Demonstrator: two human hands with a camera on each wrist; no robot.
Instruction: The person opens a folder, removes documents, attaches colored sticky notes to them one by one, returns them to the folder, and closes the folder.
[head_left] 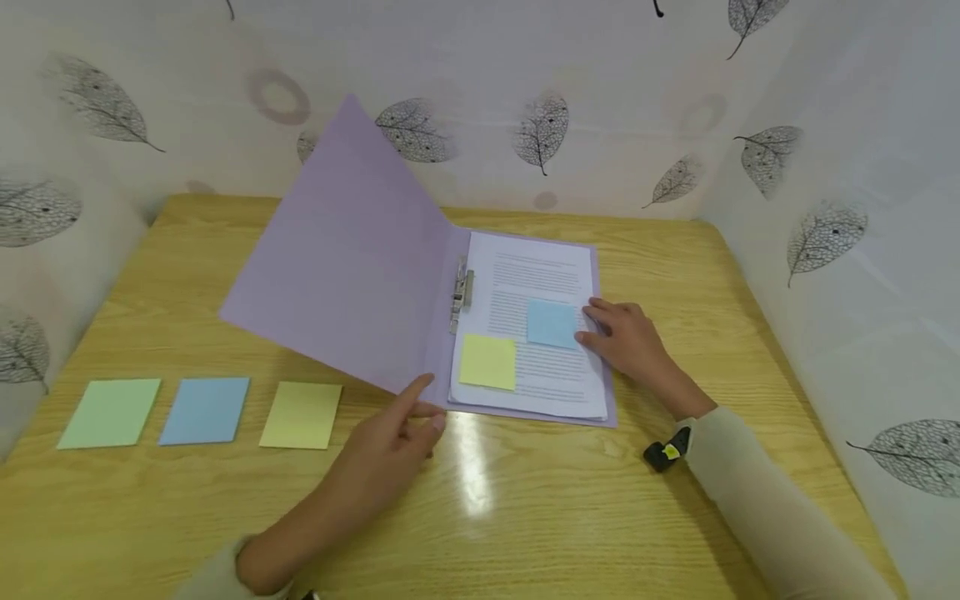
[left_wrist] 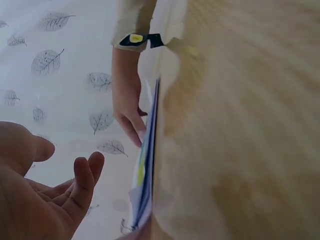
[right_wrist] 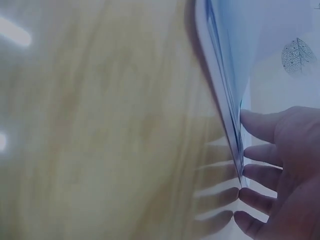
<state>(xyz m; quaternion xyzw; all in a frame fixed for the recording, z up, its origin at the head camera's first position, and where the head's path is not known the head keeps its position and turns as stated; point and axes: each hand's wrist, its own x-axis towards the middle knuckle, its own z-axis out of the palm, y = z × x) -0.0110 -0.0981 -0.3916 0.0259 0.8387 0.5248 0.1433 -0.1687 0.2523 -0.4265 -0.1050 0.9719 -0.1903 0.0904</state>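
A purple folder [head_left: 352, 242] lies with its cover raised at a slant to the left. Inside, printed sheets [head_left: 536, 379] sit beside a metal clip [head_left: 462, 292]. On the top sheet are a yellow sticky note [head_left: 487, 362] and a blue sticky note [head_left: 551, 323]. My left hand [head_left: 393, 446] is by the lower edge near the folder's spine, index finger extended, holding nothing; its fingers are loosely bent in the left wrist view. At the right edge, my right hand [head_left: 630, 342] rests its fingertips on the sheets and folder, next to the blue note.
Three sticky note pads stand in a row at the left of the wooden table [head_left: 570, 517]: green [head_left: 110, 413], blue [head_left: 204, 411] and yellow [head_left: 302, 415]. A leaf-patterned white curtain [head_left: 487, 75] surrounds the table's back and sides.
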